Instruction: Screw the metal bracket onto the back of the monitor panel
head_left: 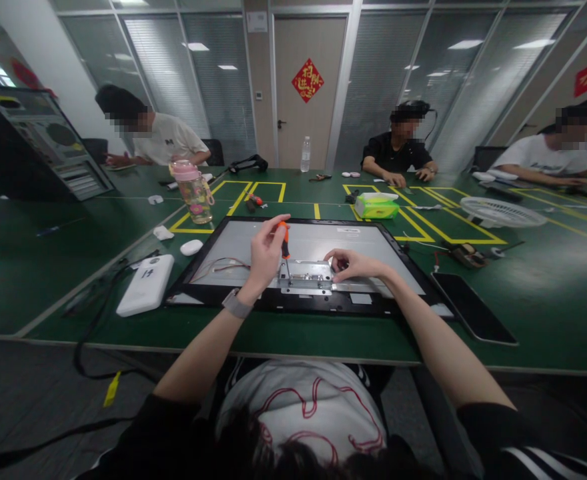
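A flat monitor panel (318,240) lies back side up on the green table (548,293) before me, with a metal bracket (307,277) fixed near its near edge. My left hand (266,252) is closed round an orange-handled screwdriver (284,240) that stands upright with its tip on the bracket's left corner. My right hand (353,265) rests with bent fingers on the bracket's right end, steadying it; whether it pinches anything is too small to see. Thin wires (221,265) run across the panel's left part.
A white box (146,285) and cables lie left of the panel, a black phone (473,307) right. Behind stand a drink bottle (193,190), green tissue pack (376,205), white fan (496,212) and an open computer case (33,140). Three other people sit around the table.
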Action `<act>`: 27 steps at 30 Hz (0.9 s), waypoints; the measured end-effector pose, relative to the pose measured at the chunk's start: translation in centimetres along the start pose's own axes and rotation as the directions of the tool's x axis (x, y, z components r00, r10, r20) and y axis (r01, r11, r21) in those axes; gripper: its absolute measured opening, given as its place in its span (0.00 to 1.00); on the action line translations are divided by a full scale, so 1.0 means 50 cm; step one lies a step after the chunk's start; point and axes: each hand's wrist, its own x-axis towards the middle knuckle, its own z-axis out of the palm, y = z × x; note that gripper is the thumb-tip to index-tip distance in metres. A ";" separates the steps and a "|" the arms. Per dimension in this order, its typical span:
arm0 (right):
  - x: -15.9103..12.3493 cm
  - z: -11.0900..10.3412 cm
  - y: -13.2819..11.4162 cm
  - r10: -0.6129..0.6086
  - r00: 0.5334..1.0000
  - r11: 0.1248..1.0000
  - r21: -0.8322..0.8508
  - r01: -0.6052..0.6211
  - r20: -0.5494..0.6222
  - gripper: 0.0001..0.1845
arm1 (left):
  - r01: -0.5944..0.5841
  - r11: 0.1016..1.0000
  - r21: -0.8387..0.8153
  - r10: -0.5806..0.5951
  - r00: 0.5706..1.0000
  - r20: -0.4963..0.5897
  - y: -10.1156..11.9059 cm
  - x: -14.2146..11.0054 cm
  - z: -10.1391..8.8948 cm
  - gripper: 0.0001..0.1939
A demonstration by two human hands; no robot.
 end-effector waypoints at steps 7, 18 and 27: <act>0.005 0.003 0.003 0.009 1.000 1.000 -0.014 -0.009 -0.012 0.32 | -0.034 0.999 -0.025 0.035 0.998 0.043 0.004 -0.004 0.001 0.14; -0.001 0.003 -0.009 0.020 1.000 1.000 -0.019 -0.020 -0.023 0.33 | -0.069 0.996 0.048 0.071 0.997 -0.033 0.007 -0.005 0.001 0.08; 0.003 0.002 0.001 0.011 0.999 0.999 -0.032 -0.012 -0.038 0.33 | -0.054 0.998 -0.025 0.054 0.998 0.012 0.006 -0.009 0.003 0.15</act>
